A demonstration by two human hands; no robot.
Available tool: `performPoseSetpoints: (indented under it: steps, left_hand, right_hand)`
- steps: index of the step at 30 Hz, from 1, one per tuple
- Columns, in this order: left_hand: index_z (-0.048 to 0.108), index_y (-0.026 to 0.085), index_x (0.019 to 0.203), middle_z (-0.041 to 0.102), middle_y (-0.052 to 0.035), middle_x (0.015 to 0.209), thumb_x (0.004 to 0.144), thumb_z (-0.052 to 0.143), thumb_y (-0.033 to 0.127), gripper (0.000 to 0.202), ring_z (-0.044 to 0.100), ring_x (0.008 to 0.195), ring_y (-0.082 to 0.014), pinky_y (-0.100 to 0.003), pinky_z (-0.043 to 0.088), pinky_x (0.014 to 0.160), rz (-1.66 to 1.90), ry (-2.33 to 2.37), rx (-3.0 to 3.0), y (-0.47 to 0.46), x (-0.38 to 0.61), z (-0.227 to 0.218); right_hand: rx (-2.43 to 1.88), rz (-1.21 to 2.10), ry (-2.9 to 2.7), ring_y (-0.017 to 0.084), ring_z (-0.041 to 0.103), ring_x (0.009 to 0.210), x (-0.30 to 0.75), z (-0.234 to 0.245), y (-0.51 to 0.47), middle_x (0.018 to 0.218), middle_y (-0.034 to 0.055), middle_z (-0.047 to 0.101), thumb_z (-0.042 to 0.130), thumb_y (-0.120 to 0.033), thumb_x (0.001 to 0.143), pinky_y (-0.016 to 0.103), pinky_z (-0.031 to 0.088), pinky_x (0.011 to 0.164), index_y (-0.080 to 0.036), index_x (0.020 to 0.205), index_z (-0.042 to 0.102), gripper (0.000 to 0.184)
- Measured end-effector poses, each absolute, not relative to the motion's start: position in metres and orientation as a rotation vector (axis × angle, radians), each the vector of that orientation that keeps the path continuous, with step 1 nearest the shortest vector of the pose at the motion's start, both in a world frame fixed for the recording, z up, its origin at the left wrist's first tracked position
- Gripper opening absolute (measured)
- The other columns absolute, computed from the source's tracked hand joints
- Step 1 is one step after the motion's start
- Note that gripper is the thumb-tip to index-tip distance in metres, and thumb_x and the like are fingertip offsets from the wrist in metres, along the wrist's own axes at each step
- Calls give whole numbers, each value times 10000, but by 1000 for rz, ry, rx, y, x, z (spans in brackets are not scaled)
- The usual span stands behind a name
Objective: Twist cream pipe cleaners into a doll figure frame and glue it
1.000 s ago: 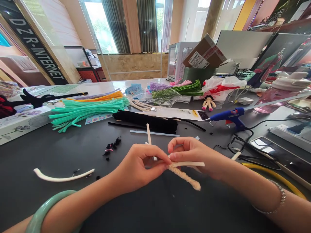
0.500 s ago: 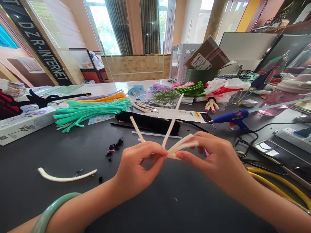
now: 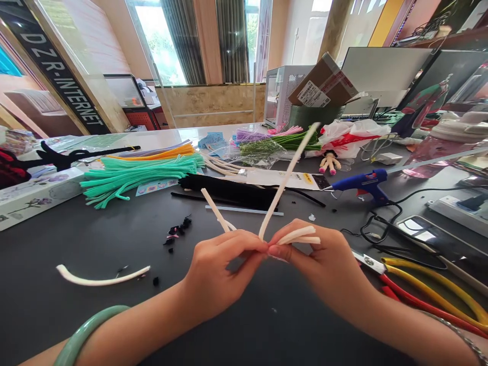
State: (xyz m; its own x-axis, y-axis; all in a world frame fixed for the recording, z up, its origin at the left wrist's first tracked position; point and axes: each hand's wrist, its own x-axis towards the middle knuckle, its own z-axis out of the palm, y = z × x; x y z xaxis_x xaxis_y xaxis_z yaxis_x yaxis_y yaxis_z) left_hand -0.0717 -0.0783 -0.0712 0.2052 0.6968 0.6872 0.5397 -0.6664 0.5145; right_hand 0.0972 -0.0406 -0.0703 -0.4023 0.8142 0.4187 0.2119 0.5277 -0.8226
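Both hands meet at the centre of the frame, fingertips touching. The left hand (image 3: 219,269) and the right hand (image 3: 324,262) are each pinched shut on the cream pipe cleaners (image 3: 285,178), thumb against forefinger, holding them just above the counter (image 3: 76,239). From the pinch one long strand slants up toward the upper right, a shorter one sticks up and left, and two stub ends poke out rightward over the right hand's fingers. Both forearms come in from the bottom corners, wrists bent inward; a green bangle (image 3: 87,330) sits on the left wrist.

Just behind the hands lie a clear glue stick (image 3: 244,210) and a black pipe-cleaner bundle (image 3: 232,190), which the raised strands partly cross (nothing covers the pinch itself). Left of the hands are black scraps (image 3: 177,231) and a loose cream piece (image 3: 102,278). Right of the right hand, near the forearm, lie pliers (image 3: 419,290) with red and yellow handles. Farther back sit mint green pipe cleaners (image 3: 141,175) at centre left and a blue glue gun (image 3: 362,183) at right.
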Motion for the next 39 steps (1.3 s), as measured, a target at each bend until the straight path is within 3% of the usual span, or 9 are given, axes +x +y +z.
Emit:
performPoseSetpoints:
  steps: [8, 14, 17, 25, 31, 35, 39]
  left_hand:
    - [695, 160, 767, 719, -14, 706, 768, 624, 145, 72, 619, 591, -109, -168, 467, 549, 1269, 1404, 1998, -78, -72, -73]
    - [704, 164, 766, 713, -29, 728, 738, 664, 246, 95, 635, 685, -163, -245, 492, 649, 1156, 1325, 1580, -75, -71, -72]
    - [684, 148, 732, 687, -25, 674, 711, 683, 254, 108, 614, 651, -145, -230, 469, 605, 1108, 1257, 1400, -74, -70, -71]
    - [643, 121, 695, 652, -11, 610, 621, 759, 308, 232, 475, 497, -79, -191, 307, 446, 867, 1193, 1195, -68, -71, -61]
    - [606, 137, 664, 635, 2, 573, 618, 740, 312, 225, 483, 486, -82, -193, 298, 447, 818, 1203, 1157, -68, -70, -61]
    - [585, 141, 665, 621, 10, 561, 653, 701, 301, 198, 492, 475, -78, -182, 311, 438, 855, 1197, 1110, -69, -69, -62]
    - [580, 141, 679, 603, 19, 556, 670, 677, 255, 150, 518, 501, -82, -175, 337, 457, 907, 1187, 1108, -69, -71, -62]
  right_hand:
    - [-796, 576, -2005, 104, 604, 599, 95, -74, -38, 675, -49, 692, 635, -127, 802, 202, 422, 573, -203, 649, 619, 172]
    - [-753, 533, -2047, 111, 603, 609, 95, -74, -36, 679, -41, 697, 627, -127, 809, 224, 422, 598, -202, 667, 633, 160]
    - [-737, 519, -2080, 118, 598, 603, 96, -73, -33, 664, -35, 698, 610, -147, 825, 247, 431, 625, -203, 661, 645, 176]
    - [-616, 641, -2157, 143, 552, 648, 97, -72, -24, 658, 5, 688, 568, -273, 875, 272, 448, 624, -206, 637, 671, 267]
    - [-671, 845, -2120, 144, 575, 708, 95, -69, -23, 716, 9, 644, 633, -298, 823, 268, 454, 648, -190, 631, 655, 222]
    - [-739, 952, -2160, 141, 594, 754, 97, -65, -19, 834, 12, 663, 630, -246, 813, 248, 449, 669, -177, 751, 667, 100]
    - [-788, 939, -2298, 135, 570, 681, 102, -61, -15, 747, 21, 648, 508, -281, 889, 241, 425, 610, -167, 785, 695, 242]
